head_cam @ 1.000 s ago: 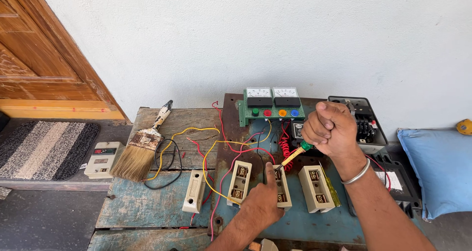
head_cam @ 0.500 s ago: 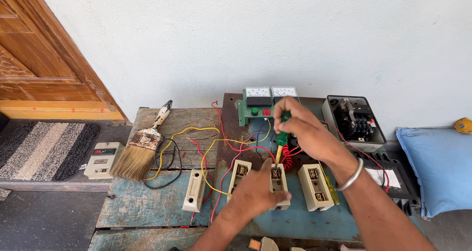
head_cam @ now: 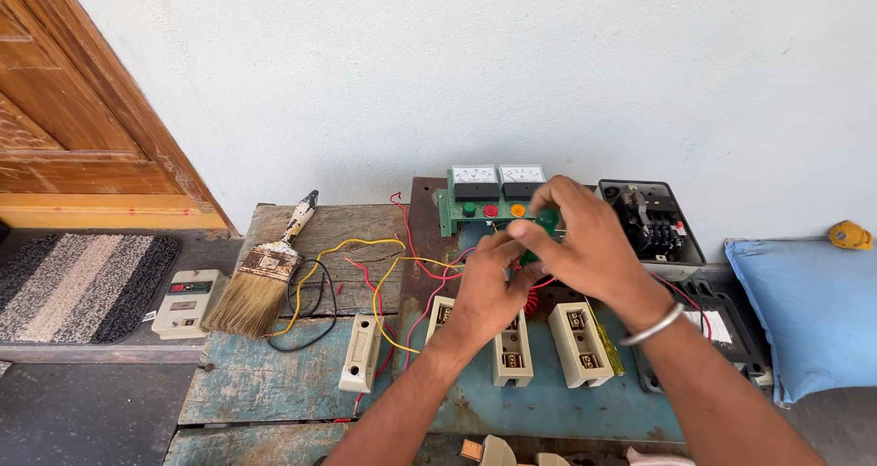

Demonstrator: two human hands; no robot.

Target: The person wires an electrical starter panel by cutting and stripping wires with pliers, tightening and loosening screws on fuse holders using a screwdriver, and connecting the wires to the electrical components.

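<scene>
Your right hand (head_cam: pixel 585 242) holds a green-handled screwdriver (head_cam: pixel 541 233), its fingers curled and pressed together round the handle, so that only bits of green show between thumb and knuckles. The tool sits above the middle of the bench, just in front of the green meter panel (head_cam: pixel 475 206). Its long axis seems to run down and toward you, to the cream fuse holders below, but the shaft is hidden behind your hands, so you cannot tell exactly where the tip stands.

Your left hand (head_cam: pixel 489 288) comes up from below and meets the right. Its forefinger and thumb pinch close together at the lower end of the tool; whether they grip the shaft or a wire end you cannot tell. The left is the nearer hand to the fuse holder (head_cam: pixel 512 356) under it; a second fuse holder (head_cam: pixel 580 343) lies just to the right, beside your wrist bangle.

Red and yellow wires (head_cam: pixel 384 265) loop leftward across the bench (head_cam: pixel 274 375). The open black switch box (head_cam: pixel 653 219) shows its contactor parts inside. Farther left lie a paintbrush (head_cam: pixel 256 283) and a small cream switch (head_cam: pixel 361 352).
</scene>
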